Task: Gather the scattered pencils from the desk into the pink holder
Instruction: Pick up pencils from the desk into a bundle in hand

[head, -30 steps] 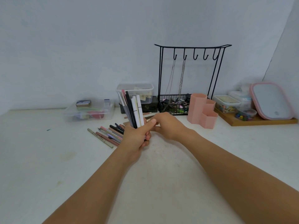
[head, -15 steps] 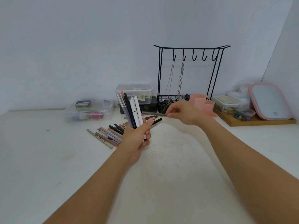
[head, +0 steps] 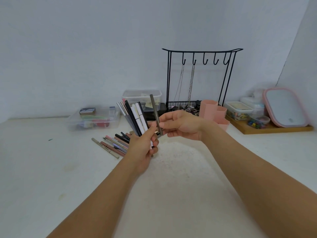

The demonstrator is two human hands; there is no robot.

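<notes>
My left hand (head: 143,148) grips an upright bunch of pencils (head: 135,117), white, black, grey and pink, fanned above the fist. My right hand (head: 181,125) pinches a single grey pencil (head: 155,112) and holds it upright right beside the bunch, its lower end at my left thumb. Several more pencils (head: 114,143) lie scattered on the white desk just left of my left hand. The pink holder (head: 213,111), made of stepped hexagonal cups, stands behind my right wrist, which hides part of it.
A black wire jewellery stand (head: 200,79) with chains rises behind the holder. Clear plastic boxes (head: 93,118) (head: 142,98) sit at the back left and centre. A wooden tray (head: 274,128) with small containers and a pink-rimmed mirror (head: 285,107) is at the right.
My right hand lifted a grey pencil off the desk, swung it from horizontal to upright and brought it back left against the bunch. My left hand stayed in place.
</notes>
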